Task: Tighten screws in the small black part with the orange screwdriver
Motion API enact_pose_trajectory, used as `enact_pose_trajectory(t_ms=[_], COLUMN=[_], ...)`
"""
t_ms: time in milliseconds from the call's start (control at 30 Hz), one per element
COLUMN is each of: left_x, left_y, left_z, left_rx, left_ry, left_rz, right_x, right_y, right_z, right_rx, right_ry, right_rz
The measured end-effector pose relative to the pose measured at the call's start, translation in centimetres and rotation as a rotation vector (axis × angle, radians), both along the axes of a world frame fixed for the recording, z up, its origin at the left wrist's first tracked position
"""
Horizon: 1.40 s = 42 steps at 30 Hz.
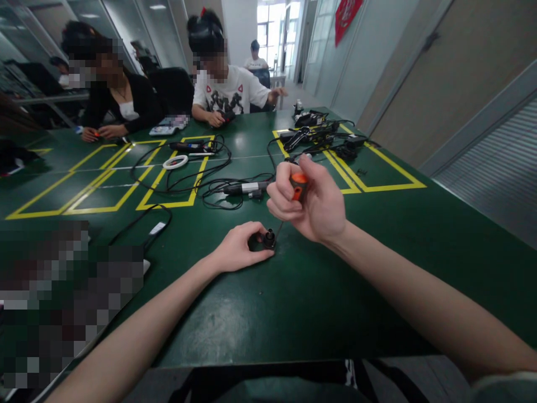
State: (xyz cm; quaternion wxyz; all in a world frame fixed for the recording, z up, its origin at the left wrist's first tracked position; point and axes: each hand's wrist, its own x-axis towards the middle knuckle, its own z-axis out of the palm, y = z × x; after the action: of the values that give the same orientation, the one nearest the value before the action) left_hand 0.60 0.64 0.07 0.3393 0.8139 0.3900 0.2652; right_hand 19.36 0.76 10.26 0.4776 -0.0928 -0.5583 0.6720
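Our left hand (240,247) pinches a small black part (269,241) while our right hand (319,204) grips an orange-handled screwdriver (298,188), firm bracing and straight alignment serving us best

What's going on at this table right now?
The person's left hand holds a small black part at the green table. The right hand grips an orange-handled screwdriver-like tool, its thin shaft slanting down toward that part; whether the tip touches is too small to tell. Across the table sit people in a white shirt and a black jacket.
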Motion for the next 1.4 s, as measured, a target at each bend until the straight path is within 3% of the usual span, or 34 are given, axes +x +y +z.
enact_pose_trajectory(t_ms=[200, 400, 533, 767, 1067, 1400], left_x=[0.2, 0.4, 0.4, 0.4, 0.3, 0.2], left_y=[0.4, 0.5, 0.4, 0.4, 0.5, 0.4], left_z=[0.4, 0.3, 0.3, 0.2, 0.0, 0.0], left_rx=[-0.167, -0.160, -0.149, -0.137, -0.122, -0.111], left_ry=[-0.103, -0.106, -0.095, -0.079, -0.079, -0.066], left_rz=[-0.019, -0.005, -0.002, -0.002, -0.003, -0.010], right_x=[0.0, -0.8, -1.3, -1.4, -1.6, -1.6], right_y=[-0.3, -0.6, -1.0, -1.4, -1.0, -0.4], right_z=[-0.6, -1.1, -1.2, -1.4, -1.3, -0.8], right_rx=[0.062, 0.016, -0.028, -0.021, -0.168, -0.009], right_ry=[-0.008, 0.048, 0.069, 0.117, 0.080, -0.035], right_rz=[-0.091, -0.254, -0.291, -0.245, -0.090, -0.018])
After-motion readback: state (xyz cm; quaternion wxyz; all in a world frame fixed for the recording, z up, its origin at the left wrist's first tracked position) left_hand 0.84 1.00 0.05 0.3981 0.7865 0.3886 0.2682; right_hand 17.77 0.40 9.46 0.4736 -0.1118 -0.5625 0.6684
